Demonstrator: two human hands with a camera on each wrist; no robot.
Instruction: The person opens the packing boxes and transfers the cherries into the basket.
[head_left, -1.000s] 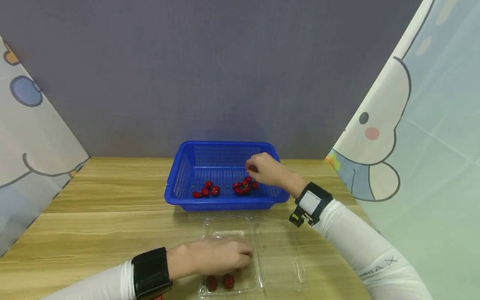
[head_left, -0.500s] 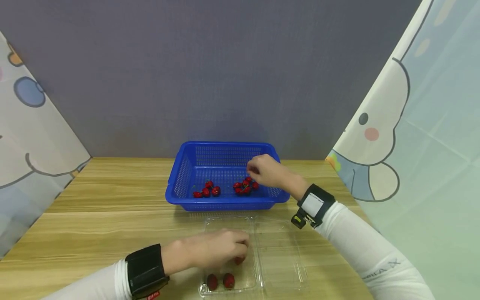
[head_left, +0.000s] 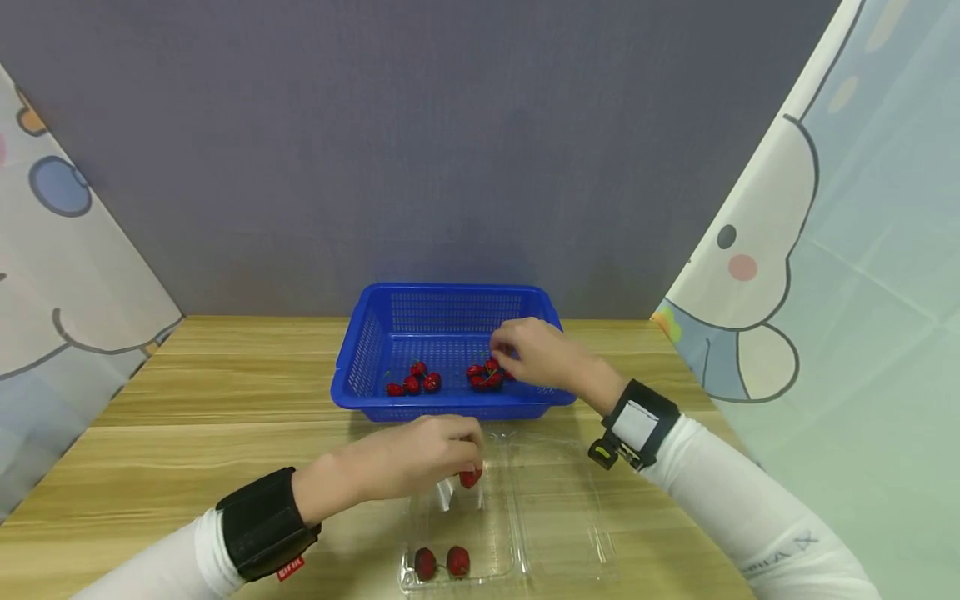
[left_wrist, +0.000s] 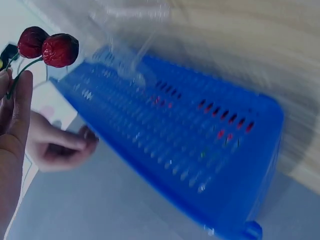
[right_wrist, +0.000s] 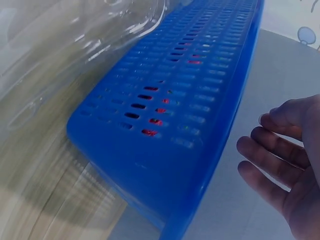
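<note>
My left hand (head_left: 420,457) pinches a pair of red cherries (left_wrist: 60,50) by their green stems; in the head view they hang over the far end of the clear plastic clamshell box (head_left: 517,533). Two more cherries (head_left: 458,562) lie in the near end of that box. My right hand (head_left: 543,354) hovers at the right side of the blue basket (head_left: 450,412), close above a cluster of cherries (head_left: 477,382). Its fingers (right_wrist: 270,150) are loosely bent, and nothing shows between them in the right wrist view.
Another small group of cherries (head_left: 412,384) lies in the left half of the basket. The box's lid (head_left: 562,508) is folded out flat to the right on the wooden table (head_left: 225,400). A grey panel (head_left: 465,150) stands behind the basket.
My left hand has risen from the box and moved away from me, bringing the pinched cherries into sight. My right hand has shifted slightly towards me over the basket.
</note>
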